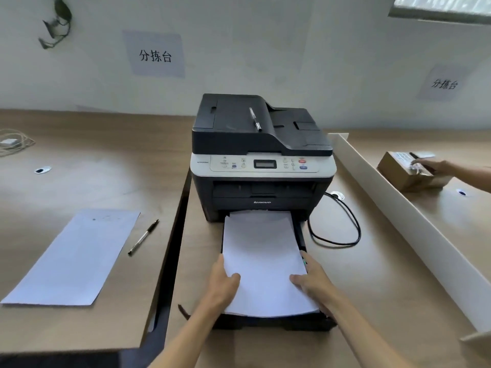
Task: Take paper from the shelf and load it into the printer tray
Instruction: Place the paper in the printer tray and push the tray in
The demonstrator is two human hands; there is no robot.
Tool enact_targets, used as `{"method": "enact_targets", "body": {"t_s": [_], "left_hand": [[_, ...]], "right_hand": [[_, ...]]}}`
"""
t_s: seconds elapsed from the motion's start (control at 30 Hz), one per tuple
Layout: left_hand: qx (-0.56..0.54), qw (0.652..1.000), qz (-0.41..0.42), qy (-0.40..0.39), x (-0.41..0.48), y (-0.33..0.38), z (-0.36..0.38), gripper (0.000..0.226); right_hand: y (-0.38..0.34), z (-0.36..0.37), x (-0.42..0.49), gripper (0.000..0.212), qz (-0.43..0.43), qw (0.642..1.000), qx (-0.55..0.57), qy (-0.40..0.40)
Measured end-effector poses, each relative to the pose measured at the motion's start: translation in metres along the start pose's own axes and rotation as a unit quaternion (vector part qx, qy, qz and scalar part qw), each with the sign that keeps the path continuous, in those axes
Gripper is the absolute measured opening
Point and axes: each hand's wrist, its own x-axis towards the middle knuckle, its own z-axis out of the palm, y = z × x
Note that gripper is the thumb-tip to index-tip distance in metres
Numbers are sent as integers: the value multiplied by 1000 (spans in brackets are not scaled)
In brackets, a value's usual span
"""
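A black and white printer stands on the brown desk, its black paper tray pulled out toward me. A white paper stack lies in the tray, its far end inside the printer. My left hand grips the stack's left edge, thumb on top. My right hand grips the right edge, thumb on top and fingers along the tray side. The shelf is not in view.
A loose sheet and a pen lie on the left desk. Another pen rests on the printer lid. A black cable loops right of the tray. Beyond a white divider, another person's hand touches a cardboard box.
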Motion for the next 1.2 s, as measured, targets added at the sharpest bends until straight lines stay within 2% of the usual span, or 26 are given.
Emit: {"method": "enact_targets", "body": {"t_s": [0.2, 0.4, 0.67, 0.8, 0.9, 0.97, 1.1, 1.2], "left_hand": [[47, 998, -36, -16, 36, -7, 23, 65], [125, 991, -57, -7, 61, -19, 40, 70], [286, 956, 28, 66, 62, -33, 59, 68], [376, 920, 28, 106, 57, -34, 60, 68], [396, 912, 21, 108, 57, -35, 56, 67], [399, 911, 7, 109, 58, -36, 51, 67], [322, 939, -34, 116, 49, -36, 41, 50], [275, 954, -55, 102, 37, -35, 34, 32]], "right_hand": [[2, -9, 35, 83, 2, 999, -26, 28], [2, -6, 54, 83, -1, 995, -80, 51], [15, 15, 56, 75, -32, 970, -227, 81], [19, 33, 45, 72, -53, 938, -324, 112], [16, 42, 41, 69, -74, 880, -432, 184], [13, 39, 40, 67, -63, 867, -450, 205], [17, 27, 36, 57, -20, 902, -383, 199], [19, 18, 31, 40, 3, 930, -311, 195]]}}
